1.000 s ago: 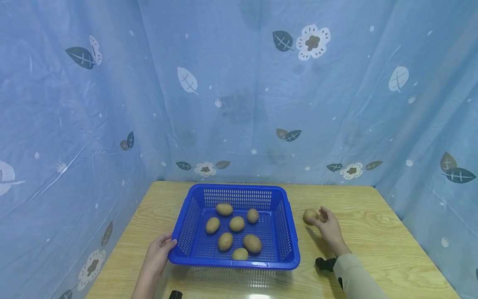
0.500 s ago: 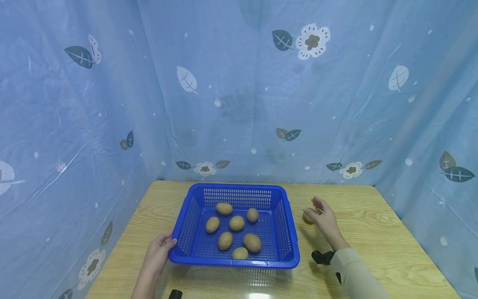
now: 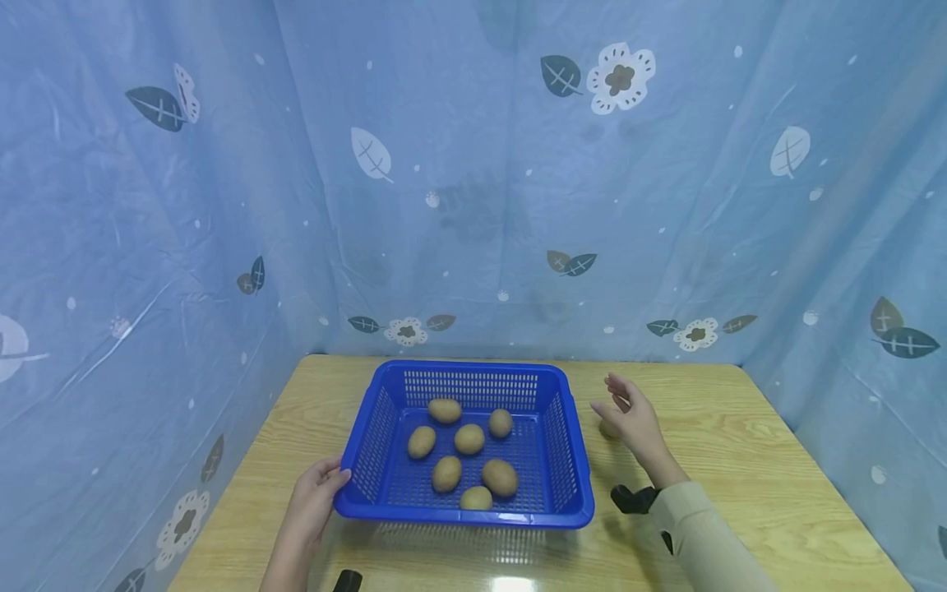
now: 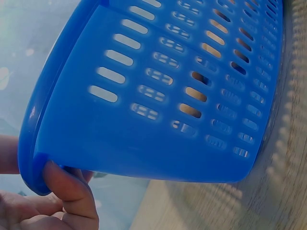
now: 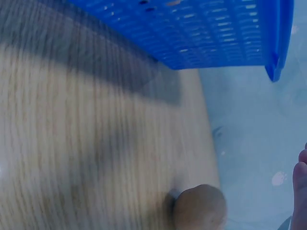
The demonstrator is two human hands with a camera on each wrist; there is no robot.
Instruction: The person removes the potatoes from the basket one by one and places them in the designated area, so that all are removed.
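A blue plastic basket [image 3: 462, 517] with slotted walls stands on the table, and several potatoes [image 3: 469, 440] lie spread over its floor. My left hand [image 3: 314, 497] grips the basket's left rim near the front corner, the thumb over the edge; the left wrist view shows the fingers [image 4: 72, 194] at that rim [image 4: 36, 124]. To the right of the basket, my right hand [image 3: 638, 427] hovers with spread, loosely bent fingers, holding nothing. One single potato [image 3: 609, 429] sits on the tabletop beneath it, partly covered by the hand; the right wrist view shows this potato [image 5: 200, 208] apart from the fingertips [image 5: 300, 187].
The wooden table [image 3: 747, 460] extends on both sides of the basket. A blue curtain [image 3: 473, 205] with leaf and flower prints hangs behind and at both sides. Black wrist-camera parts [image 3: 633, 498] show near the right sleeve [image 3: 703, 534].
My right hand has moved off the single potato, going up and to the left toward the basket's right side. That potato has stayed on the table. My left hand keeps its grip on the rim.
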